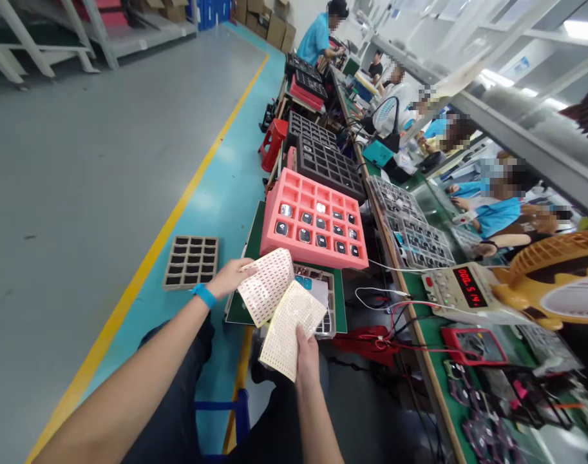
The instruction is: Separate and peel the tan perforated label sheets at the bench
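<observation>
Holding label sheets at bench edge, left hand, right hand

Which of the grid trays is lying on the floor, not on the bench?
The tan tray, beside the left hand; the pink tray and black trays sit on the bench.

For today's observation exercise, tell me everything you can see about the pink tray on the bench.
The pink tray looks like soft foam, a thick square block cut into a grid of square pockets. About ten pockets in its two nearer rows hold small dark, shiny parts; the farther rows look empty. It lies flat on a green mat, just beyond the sheets held in the person's hands, with a dark grid tray right behind it. No hand touches it.
</observation>
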### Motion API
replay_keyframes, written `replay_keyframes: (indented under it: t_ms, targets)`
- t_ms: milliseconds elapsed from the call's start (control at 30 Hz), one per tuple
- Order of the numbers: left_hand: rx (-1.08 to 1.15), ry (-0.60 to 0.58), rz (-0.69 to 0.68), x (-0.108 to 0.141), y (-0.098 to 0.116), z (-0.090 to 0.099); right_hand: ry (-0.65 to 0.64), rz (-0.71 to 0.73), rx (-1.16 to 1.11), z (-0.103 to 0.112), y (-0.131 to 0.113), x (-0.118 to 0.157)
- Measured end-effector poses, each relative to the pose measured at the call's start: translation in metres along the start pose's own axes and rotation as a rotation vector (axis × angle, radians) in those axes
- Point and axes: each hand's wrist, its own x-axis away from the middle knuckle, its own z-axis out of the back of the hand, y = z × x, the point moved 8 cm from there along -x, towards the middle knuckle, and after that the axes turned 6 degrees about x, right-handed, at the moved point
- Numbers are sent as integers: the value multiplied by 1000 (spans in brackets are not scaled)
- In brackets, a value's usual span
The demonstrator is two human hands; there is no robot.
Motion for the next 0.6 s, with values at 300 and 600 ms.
replay_keyframes:
  t_ms: [300,600]
  targets:
    - [263,279,290,194,-88,13,-280,-44,38,-79,20,50]
    - [656,353,632,249,-106,-4,-429,-63,283,-73,58,87]
